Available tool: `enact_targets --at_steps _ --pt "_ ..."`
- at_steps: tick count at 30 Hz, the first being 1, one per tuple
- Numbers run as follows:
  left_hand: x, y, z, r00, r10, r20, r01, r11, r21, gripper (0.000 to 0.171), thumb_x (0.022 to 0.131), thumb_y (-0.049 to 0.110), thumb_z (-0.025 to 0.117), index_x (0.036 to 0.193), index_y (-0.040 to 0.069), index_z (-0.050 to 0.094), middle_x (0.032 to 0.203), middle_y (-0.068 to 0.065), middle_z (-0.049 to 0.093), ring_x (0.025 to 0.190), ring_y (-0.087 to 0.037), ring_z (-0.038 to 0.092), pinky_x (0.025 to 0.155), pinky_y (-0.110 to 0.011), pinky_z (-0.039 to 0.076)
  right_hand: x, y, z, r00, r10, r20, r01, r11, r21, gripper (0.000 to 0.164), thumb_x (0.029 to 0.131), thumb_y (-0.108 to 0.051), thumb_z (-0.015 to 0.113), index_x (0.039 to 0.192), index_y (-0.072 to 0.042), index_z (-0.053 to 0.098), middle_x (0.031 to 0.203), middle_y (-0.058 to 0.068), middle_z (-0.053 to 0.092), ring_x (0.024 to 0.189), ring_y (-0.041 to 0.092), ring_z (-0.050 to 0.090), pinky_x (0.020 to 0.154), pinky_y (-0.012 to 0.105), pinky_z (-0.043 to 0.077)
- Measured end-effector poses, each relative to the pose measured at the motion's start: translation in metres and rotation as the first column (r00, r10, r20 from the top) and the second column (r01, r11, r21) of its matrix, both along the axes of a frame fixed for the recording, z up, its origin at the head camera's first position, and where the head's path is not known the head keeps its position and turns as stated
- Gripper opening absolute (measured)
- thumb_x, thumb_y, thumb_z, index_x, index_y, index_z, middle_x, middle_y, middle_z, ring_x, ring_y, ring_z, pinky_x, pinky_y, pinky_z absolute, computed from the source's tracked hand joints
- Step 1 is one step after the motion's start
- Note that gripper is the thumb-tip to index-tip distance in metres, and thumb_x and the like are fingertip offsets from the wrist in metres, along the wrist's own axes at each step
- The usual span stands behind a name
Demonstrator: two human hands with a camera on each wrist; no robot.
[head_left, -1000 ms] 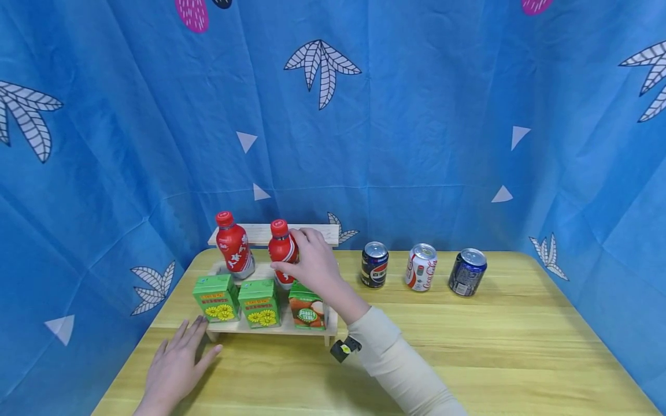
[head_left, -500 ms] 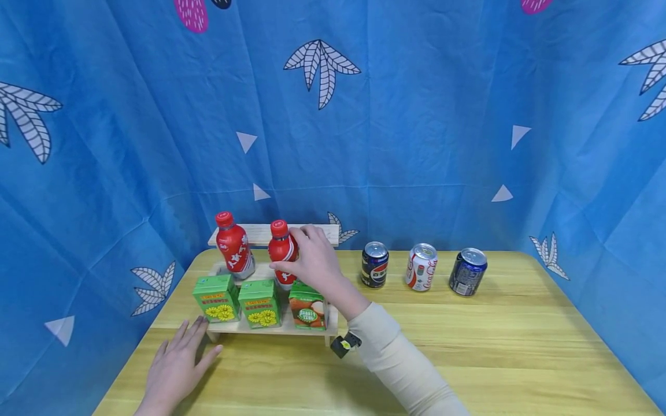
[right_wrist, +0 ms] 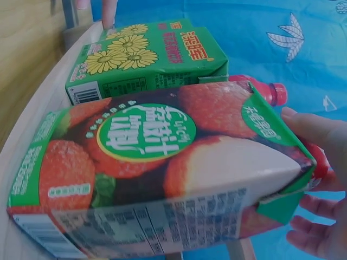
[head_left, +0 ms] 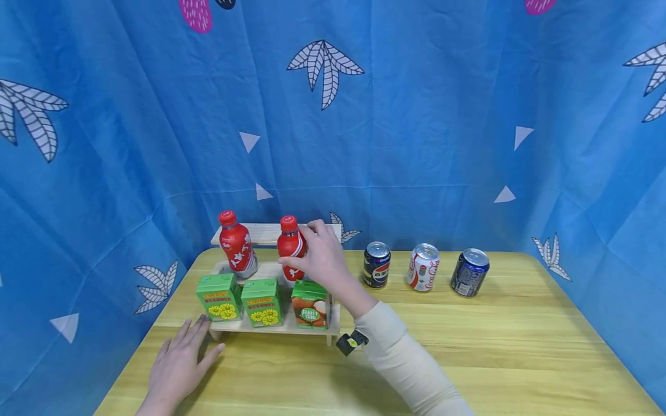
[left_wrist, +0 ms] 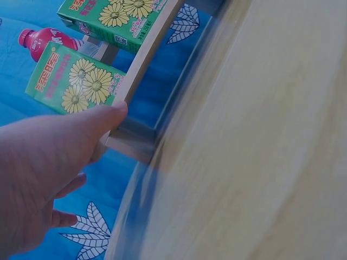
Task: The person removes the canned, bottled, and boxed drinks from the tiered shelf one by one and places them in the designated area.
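Two red plastic bottles stand on the wooden rack's (head_left: 270, 232) middle step; the right hand (head_left: 319, 260) curls round the right bottle (head_left: 291, 245). Three cartons sit below: two green (head_left: 217, 296), one lychee (head_left: 310, 304). Left hand (head_left: 179, 364) lies flat, fingers spread, fingertips touching the rack's corner. Three cans (head_left: 422, 267) stand well apart, rightward.

Counted on the wooden rack (head_left: 276, 327): two red bottles (head_left: 236, 248) (head_left: 291, 245) on the upper tier; three drink cartons below, two green chrysanthemum cartons (head_left: 218, 297) (head_left: 262, 302) and one lychee carton (head_left: 310, 304). Three cans stand on the table (head_left: 468, 346): two dark blue cans (head_left: 376, 264) (head_left: 470, 272) and one white can (head_left: 422, 267).
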State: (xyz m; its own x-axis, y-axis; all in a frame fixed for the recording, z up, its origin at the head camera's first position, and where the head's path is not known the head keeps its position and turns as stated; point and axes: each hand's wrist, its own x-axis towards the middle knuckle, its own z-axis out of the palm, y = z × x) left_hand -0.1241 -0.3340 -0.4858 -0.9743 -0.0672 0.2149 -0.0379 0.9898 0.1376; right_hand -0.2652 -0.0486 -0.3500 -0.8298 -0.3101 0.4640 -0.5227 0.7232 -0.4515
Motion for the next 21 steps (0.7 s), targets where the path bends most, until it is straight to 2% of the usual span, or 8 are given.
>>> enact_targets --at_steps 12,21 --pt "0.001 0.000 -0.001 1.000 -0.011 -0.012 0.011 1.000 -0.004 0.079 0.091 0.062 0.054 0.147 0.007 0.042 0.152 -0.019 0.041 0.141 -0.045 0.034 0.107 -0.075 0.026 0.001 0.020 0.002 0.996 -0.037 -0.078 0.038 0.999 0.014 0.073 0.072 -0.056 0.080 0.129 -0.013 0.062 0.125 0.007 0.055 0.119 0.025 0.050 0.086 0.040 0.058" --pt "0.000 -0.001 -0.001 1.000 -0.007 -0.008 0.007 1.000 -0.002 0.079 0.091 0.062 0.053 0.147 0.007 0.042 0.152 -0.019 0.041 0.140 -0.045 0.034 0.106 -0.075 0.027 0.002 0.041 -0.001 0.988 -0.048 -0.148 0.050 0.999 0.010 0.073 0.071 -0.053 0.082 0.127 -0.011 0.063 0.123 0.009 0.057 0.113 0.026 0.053 0.081 0.037 0.058"
